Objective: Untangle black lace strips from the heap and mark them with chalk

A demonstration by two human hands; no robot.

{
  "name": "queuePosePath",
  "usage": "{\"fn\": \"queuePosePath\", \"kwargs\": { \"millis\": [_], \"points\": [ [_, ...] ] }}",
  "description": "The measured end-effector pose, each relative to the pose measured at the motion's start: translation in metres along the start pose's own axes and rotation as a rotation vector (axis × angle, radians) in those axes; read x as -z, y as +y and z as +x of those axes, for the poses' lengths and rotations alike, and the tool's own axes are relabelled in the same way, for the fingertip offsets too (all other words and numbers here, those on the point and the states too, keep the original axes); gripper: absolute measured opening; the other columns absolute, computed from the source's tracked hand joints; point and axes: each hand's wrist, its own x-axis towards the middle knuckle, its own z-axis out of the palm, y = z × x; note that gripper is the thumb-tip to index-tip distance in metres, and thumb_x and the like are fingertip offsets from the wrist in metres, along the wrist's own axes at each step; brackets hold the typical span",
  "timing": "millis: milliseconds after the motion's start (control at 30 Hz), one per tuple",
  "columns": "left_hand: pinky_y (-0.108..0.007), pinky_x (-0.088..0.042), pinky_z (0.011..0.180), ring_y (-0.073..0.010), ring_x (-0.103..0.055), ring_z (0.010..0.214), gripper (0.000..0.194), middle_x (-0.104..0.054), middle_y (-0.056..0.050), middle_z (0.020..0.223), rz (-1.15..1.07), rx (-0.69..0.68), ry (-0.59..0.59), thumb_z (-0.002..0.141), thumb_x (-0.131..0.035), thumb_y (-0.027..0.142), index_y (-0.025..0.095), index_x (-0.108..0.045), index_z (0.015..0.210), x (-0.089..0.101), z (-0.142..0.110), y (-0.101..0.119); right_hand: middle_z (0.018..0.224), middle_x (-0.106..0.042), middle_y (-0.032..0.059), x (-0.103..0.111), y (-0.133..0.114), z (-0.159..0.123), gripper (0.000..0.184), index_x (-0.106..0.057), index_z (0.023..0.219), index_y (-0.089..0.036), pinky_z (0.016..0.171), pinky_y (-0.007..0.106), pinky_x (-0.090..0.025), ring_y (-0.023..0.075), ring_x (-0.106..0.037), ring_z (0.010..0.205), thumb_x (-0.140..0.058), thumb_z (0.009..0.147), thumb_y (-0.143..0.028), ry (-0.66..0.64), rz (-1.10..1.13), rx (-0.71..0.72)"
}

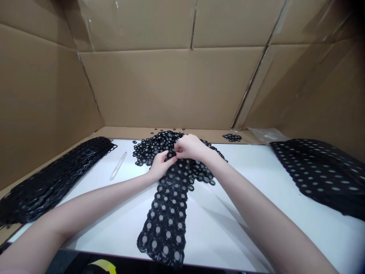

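Observation:
A long black rubber-like sheet (168, 213) with rows of grey round discs lies lengthwise across the white table, its near end reaching the front edge. My left hand (161, 165) grips the sheet's far end from the left side, thumb on top. Beside it, my right hand (189, 147) is closed in a pinch at the same far end; what its fingertips hold is hidden. Behind and around both hands spreads a heap of small black rings (154, 146) with grey centres.
A stack of black perforated sheets (57, 177) lies at the left, with a white pen-like tool (118, 166) beside it. More dotted black sheets (319, 171) lie at the right. Several loose rings (232, 137) sit at the back near clear plastic (268, 134). Cardboard walls (148, 83) enclose the table.

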Motion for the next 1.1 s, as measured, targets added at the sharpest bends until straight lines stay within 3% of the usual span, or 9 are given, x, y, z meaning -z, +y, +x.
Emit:
{"fn": "queuePosePath", "kwargs": {
  "millis": [533,667,800,933,1100],
  "points": [
    [-0.024,-0.035,0.063,-0.012,-0.048,0.066,0.024,-0.056,0.001,0.069,-0.125,0.048,-0.005,0.075,-0.066,0.035,0.014,-0.055,0.074,-0.001,-0.003,0.0,0.073,-0.072,0.0022,0.001,0.01,0.0,0.016,-0.073,0.072,-0.02,0.06,0.024,-0.035,0.0157,-0.062,0.069,-0.058,0.069,-0.017,0.04,0.02,-0.066],
    [-0.025,-0.038,0.066,-0.0136,-0.051,0.068,0.026,-0.058,0.0,0.071,-0.146,0.046,-0.035,0.075,-0.065,0.038,0.013,-0.057,0.077,-0.001,-0.005,0.0,0.076,-0.072,0.0003,0.008,0.023,-0.005,0.017,-0.074,0.08,-0.021,0.063,0.022,-0.04,0.0141,-0.064,0.071,-0.059,0.071,-0.02,0.086,0.206,-0.056],
    [-0.025,-0.036,0.064,-0.0137,-0.049,0.067,0.026,-0.057,0.0,0.07,-0.078,0.031,0.001,0.075,-0.066,0.038,0.013,-0.059,0.079,-0.001,-0.003,0.002,0.075,-0.072,-0.0004,0.01,0.02,-0.006,0.018,-0.072,0.083,-0.021,0.063,0.021,-0.042,0.0126,-0.064,0.07,-0.066,0.072,-0.033,0.081,0.349,0.015],
    [-0.025,-0.036,0.062,-0.0144,-0.048,0.067,0.027,-0.055,0.001,0.066,-0.015,0.008,0.029,0.072,-0.068,0.04,0.014,-0.061,0.077,-0.001,-0.002,0.003,0.074,-0.071,-0.0008,0.004,0.011,-0.001,0.021,-0.072,0.083,-0.021,0.062,0.021,-0.04,0.0128,-0.063,0.07,-0.073,0.068,-0.036,0.007,0.337,0.024],
    [-0.025,-0.037,0.063,-0.0148,-0.048,0.069,0.028,-0.056,0.0,0.068,-0.008,0.01,0.008,0.074,-0.066,0.04,0.014,-0.063,0.082,-0.001,-0.002,0.003,0.075,-0.071,-0.0009,-0.007,0.014,0.003,0.011,-0.072,0.079,-0.021,0.064,0.02,-0.039,0.012,-0.062,0.072,-0.071,0.07,-0.027,0.054,0.344,0.014]
  ]
}}
